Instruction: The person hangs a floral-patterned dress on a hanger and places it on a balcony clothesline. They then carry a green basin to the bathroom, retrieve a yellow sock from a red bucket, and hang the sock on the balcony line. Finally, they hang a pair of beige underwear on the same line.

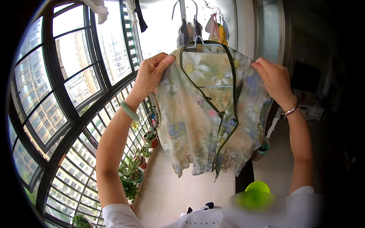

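Note:
A pale floral blouse (197, 117) with dark green trim hangs in front of me on a light blue hanger (201, 41). My left hand (150, 74) pinches its left shoulder. My right hand (274, 78) grips its right shoulder. Both arms are raised, so the blouse is spread between them at chest height. A green bangle sits on my left wrist and a thin bracelet on my right.
Curved barred windows (64, 114) run along the left. Potted plants (133, 171) line the tiled floor below them. More clothes and hangers (194, 26) hang overhead behind the blouse. A green round object (257, 187) sits low right; a dark doorway is at the right.

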Available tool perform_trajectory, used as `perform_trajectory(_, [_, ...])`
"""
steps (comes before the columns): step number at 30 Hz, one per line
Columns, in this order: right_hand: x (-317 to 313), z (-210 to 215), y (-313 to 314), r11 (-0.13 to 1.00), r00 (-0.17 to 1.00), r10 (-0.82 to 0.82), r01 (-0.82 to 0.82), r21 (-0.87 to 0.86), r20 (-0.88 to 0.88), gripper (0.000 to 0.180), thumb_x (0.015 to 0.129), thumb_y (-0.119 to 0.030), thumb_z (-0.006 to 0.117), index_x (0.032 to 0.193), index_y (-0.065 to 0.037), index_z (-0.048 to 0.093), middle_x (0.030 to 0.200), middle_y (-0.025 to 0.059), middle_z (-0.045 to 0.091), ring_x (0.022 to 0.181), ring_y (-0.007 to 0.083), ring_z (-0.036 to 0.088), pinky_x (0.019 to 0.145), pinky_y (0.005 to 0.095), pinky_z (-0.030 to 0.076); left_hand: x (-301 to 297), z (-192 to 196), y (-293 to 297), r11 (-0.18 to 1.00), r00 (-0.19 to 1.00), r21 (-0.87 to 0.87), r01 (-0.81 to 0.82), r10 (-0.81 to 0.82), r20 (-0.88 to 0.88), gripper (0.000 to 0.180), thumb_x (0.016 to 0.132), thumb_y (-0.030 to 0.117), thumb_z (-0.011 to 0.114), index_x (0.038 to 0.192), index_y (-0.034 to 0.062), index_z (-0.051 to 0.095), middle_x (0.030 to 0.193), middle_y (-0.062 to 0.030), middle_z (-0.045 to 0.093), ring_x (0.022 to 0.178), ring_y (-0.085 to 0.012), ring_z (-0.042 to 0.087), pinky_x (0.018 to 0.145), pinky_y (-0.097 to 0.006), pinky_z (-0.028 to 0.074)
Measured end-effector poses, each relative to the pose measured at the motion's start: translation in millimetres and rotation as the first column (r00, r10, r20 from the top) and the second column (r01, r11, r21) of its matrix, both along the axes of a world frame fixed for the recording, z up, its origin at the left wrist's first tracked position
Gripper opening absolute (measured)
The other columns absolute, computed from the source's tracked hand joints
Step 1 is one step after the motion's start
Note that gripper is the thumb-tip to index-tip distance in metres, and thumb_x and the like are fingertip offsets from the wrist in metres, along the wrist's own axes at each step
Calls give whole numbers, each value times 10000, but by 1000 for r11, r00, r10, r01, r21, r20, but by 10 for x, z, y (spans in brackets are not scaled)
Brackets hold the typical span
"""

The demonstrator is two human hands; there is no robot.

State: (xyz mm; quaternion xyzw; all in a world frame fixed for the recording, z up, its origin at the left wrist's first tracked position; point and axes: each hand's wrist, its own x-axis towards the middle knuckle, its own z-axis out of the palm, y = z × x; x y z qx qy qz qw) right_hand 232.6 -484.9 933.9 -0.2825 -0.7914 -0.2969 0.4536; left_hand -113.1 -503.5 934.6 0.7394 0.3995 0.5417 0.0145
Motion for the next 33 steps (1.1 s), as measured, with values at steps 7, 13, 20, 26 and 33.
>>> perform_trajectory(7, [49, -77, 146, 965, 986, 161, -152, 214, -30, 136, 865, -152, 635, 942, -60, 571, 790, 121, 617, 628, 291, 609, 507, 372, 442, -129, 74, 163, 1000, 1000, 8, -8, 8, -1, 361, 945, 350, 562, 876, 8, 655, 637, 27, 546, 623, -39, 478, 584, -223, 423])
perform_trajectory(13, [-37, 75, 186, 968, 993, 93, -74, 241, -69, 132, 879, -125, 609, 843, -28, 527, 761, 138, 588, 629, 335, 579, 502, 368, 436, -44, 290, 190, 997, 996, -32, 74, -73, 53, 347, 952, 329, 556, 892, 2, 654, 692, 35, 579, 634, -32, 507, 607, -206, 440])
perform_trajectory(20, [77, 386, 233, 954, 958, 201, -145, 263, -204, 137, 899, -110, 576, 818, -17, 516, 711, 163, 565, 634, 360, 566, 522, 388, 427, -102, 589, 292, 997, 998, 62, -41, 44, -48, 370, 942, 344, 569, 891, -10, 665, 705, 18, 576, 676, -47, 495, 634, -222, 439])
perform_trajectory(26, [249, 861, 297, 949, 948, 146, -54, 312, -282, 148, 923, -149, 544, 851, -20, 556, 705, 174, 583, 644, 380, 566, 536, 418, 418, -34, 933, 452, 982, 994, 187, 39, -57, 94, 383, 928, 363, 586, 967, -10, 659, 776, 12, 591, 668, -47, 489, 618, -224, 431])
perform_trajectory(33, [154, 1299, 412, 941, 938, 200, -103, 322, -285, 203, 936, -215, 521, 887, -26, 578, 721, 191, 602, 683, 399, 572, 576, 441, 424, -318, 1205, 678, 967, 956, 249, -56, -20, 293, 331, 962, 363, 529, 994, 61, 663, 649, 68, 493, 571, -22, 414, 520, -183, 334])
